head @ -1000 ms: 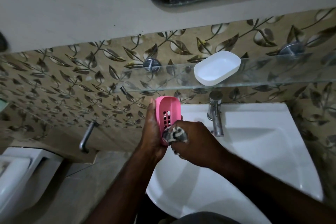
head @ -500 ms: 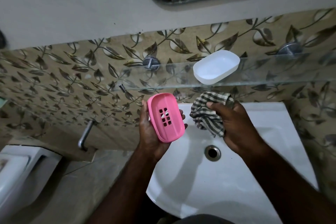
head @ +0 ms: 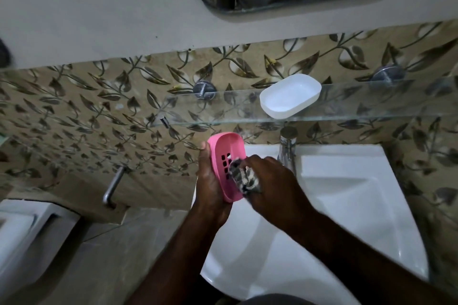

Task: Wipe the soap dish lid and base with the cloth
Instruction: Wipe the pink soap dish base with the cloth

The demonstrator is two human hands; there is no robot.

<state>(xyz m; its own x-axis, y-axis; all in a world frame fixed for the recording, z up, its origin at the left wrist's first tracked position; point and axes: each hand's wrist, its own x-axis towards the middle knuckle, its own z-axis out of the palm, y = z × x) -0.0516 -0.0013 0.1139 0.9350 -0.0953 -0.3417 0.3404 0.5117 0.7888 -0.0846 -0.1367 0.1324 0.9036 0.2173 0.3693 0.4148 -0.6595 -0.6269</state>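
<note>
Back against the pink piece (head: 223, 146) comes the right hand (head: 275, 181), which half a second ago held the cloth (head: 244, 177) apart over the sink (head: 347, 193). The bunched checked cloth now presses into the piece's hollow, beside its holes, with the right fingers curled round it. The left hand (head: 210, 181) grips the pink piece from its left side and holds it on end above the sink's left rim. The white piece (head: 290, 95) lies hollow side up on the glass shelf (head: 371, 101), far right, well apart from both hands. A tap (head: 287, 146) stands just beyond the right hand.
</note>
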